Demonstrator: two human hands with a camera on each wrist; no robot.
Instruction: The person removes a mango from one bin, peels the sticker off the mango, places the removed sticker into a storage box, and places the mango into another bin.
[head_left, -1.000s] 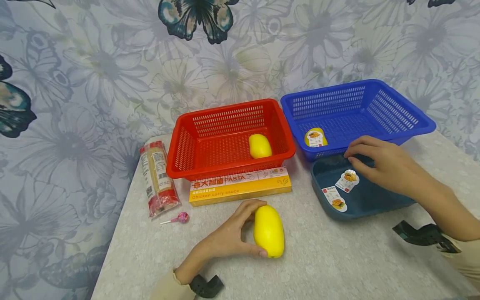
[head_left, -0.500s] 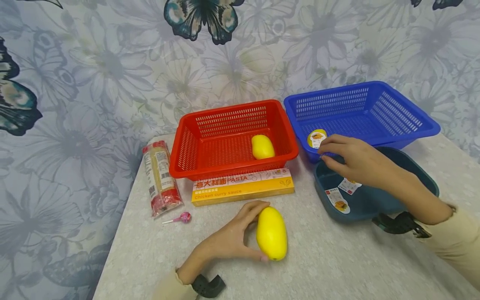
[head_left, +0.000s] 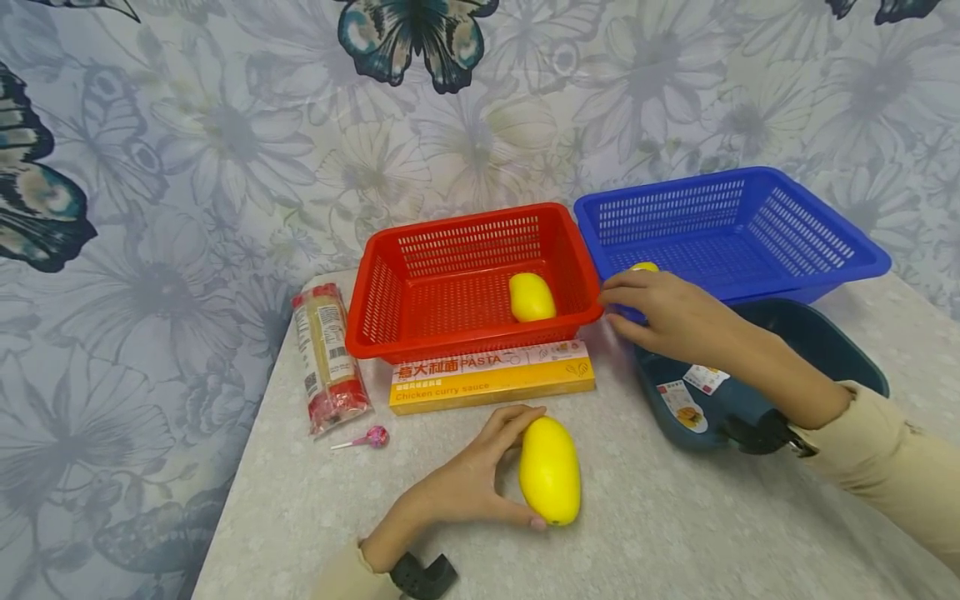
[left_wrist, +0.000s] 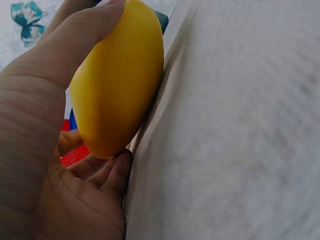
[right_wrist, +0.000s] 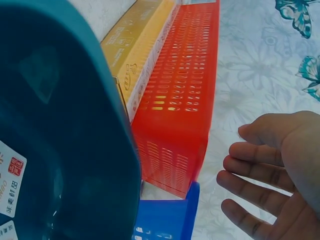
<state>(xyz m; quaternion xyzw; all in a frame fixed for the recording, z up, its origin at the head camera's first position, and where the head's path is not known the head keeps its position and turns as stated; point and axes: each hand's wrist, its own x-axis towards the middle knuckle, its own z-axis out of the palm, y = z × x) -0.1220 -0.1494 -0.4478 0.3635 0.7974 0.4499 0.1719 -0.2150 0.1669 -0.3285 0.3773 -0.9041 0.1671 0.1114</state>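
Note:
My left hand (head_left: 472, 487) grips a yellow mango (head_left: 551, 471) on the table, thumb at its near end and fingers at its far end; the left wrist view shows the mango (left_wrist: 120, 80) close up. My right hand (head_left: 675, 317) hovers over the corner where the red basket (head_left: 468, 343) and blue basket (head_left: 817, 272) meet. In the right wrist view that hand (right_wrist: 270, 170) has extended fingers and holds nothing. Another mango (head_left: 532, 297) lies in the red basket. A labelled mango (head_left: 645, 267) in the blue basket is mostly hidden behind my right hand.
A dark teal basin (head_left: 825, 342) at the right holds two food stickers (head_left: 682, 406). Before the red basket lies a pasta box (head_left: 491, 379). Left of it are a bag of noodles (head_left: 330, 358) and a lollipop (head_left: 375, 436). A patterned wall backs the table.
My right hand has moved left from over the teal basin to the red basket's right corner, covering much of the labelled mango. My left hand keeps its grip on its mango.

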